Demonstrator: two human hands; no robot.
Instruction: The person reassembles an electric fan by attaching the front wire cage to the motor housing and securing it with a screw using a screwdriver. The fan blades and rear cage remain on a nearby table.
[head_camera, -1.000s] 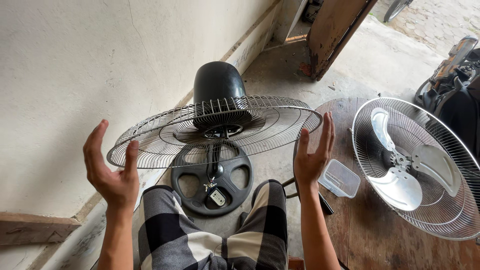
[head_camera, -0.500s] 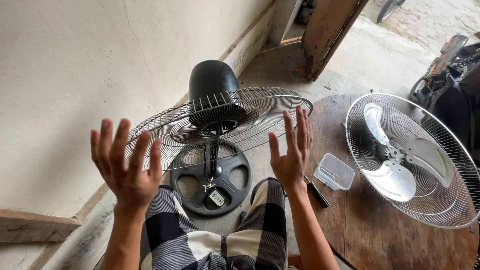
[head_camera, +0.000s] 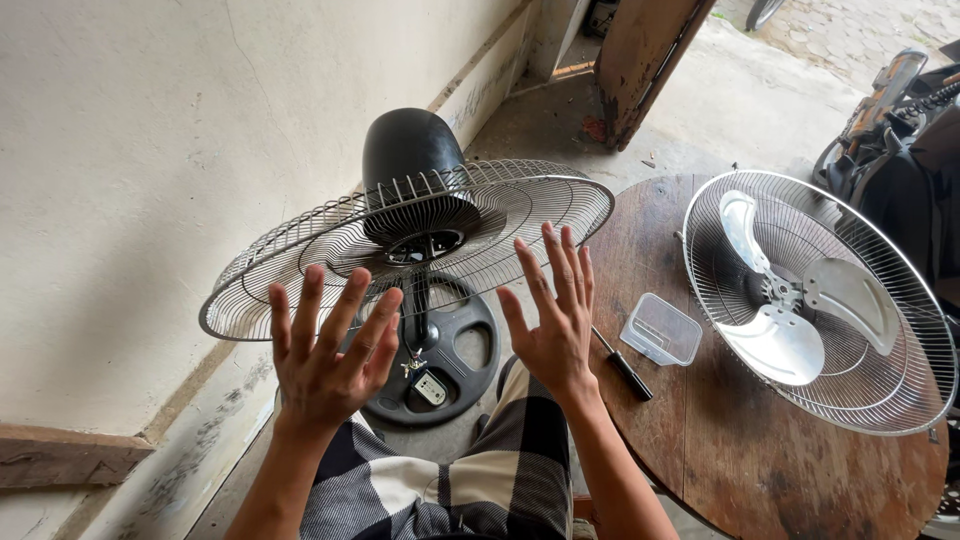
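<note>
Two bare hands, left hand (head_camera: 325, 365) and right hand (head_camera: 550, 320), spread wide and holding nothing, hover just before the round wire rear guard (head_camera: 400, 245) on the black-motored stand fan, apparently about to grasp its rim.

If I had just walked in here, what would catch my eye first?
Probably the two bare hands, left and right, raised with fingers spread and holding nothing, in front of a round wire fan guard tilted on its black stand. To the right, a second wire cage with shiny metal blades lies on a round wooden table.
</note>
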